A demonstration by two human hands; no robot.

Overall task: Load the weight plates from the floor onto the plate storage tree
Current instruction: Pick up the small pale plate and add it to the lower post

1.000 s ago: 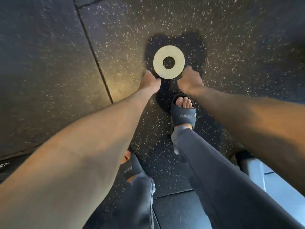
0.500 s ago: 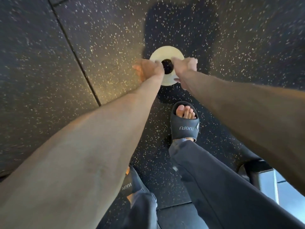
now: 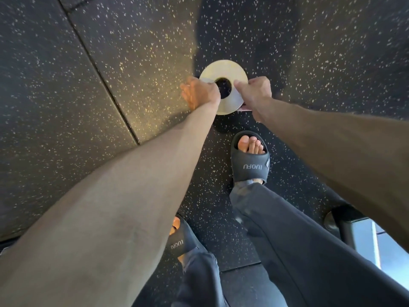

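Clamped on the pale weight plate (image 3: 223,69) from both sides: left hand (image 3: 200,93), right hand (image 3: 254,94). Lifted slightly nearer than half a second ago.

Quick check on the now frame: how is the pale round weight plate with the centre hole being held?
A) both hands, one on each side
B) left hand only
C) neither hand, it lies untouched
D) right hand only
A: the left hand grips the left side of the pale round weight plate and the right hand grips its right side, above the speckled black rubber floor.
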